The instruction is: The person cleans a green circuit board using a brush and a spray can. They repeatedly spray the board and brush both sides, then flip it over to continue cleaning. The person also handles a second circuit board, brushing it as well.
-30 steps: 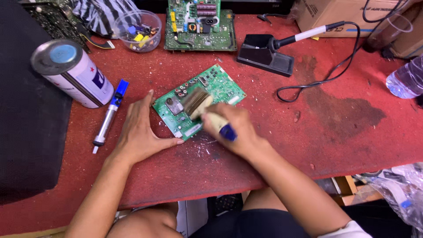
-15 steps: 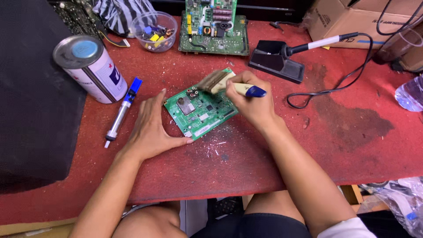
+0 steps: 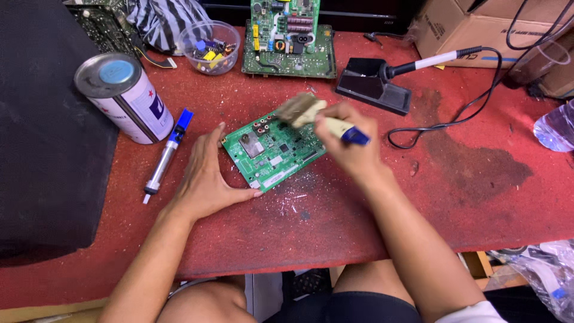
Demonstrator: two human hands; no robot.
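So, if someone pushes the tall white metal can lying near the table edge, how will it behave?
The tall white metal can looks tilted or on its side, so it would probably roll across the red table. Its smooth round wall may be slippery. Its weight cannot be judged.

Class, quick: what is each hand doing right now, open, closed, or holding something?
Left hand: open, flat on the table, fingers against the edge of the green circuit board.
Right hand: closed on a brush, bristles over the board's far corner.
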